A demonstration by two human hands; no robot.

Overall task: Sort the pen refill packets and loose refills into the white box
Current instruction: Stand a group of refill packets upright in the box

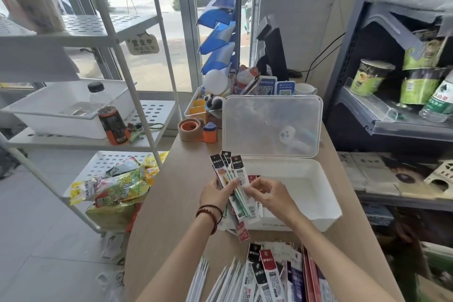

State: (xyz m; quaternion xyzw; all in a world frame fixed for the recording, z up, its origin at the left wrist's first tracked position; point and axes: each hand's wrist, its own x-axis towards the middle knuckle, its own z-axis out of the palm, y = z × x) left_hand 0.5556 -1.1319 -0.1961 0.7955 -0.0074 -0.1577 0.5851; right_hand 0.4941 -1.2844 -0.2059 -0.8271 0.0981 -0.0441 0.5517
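Wooden shop counter [171,203], open white box [306,179], left hand [215,193] and right hand [267,193] pinching refill packets [239,174]

Both hands, the left hand [215,193] and right hand [267,195], hold a fanned bunch of refill packets [232,179] above the counter [171,191], beside the open white box [306,191].

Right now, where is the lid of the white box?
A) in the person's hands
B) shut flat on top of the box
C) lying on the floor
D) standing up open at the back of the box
D: the see-through lid stands upright along the back edge of the white box, which is open on top.
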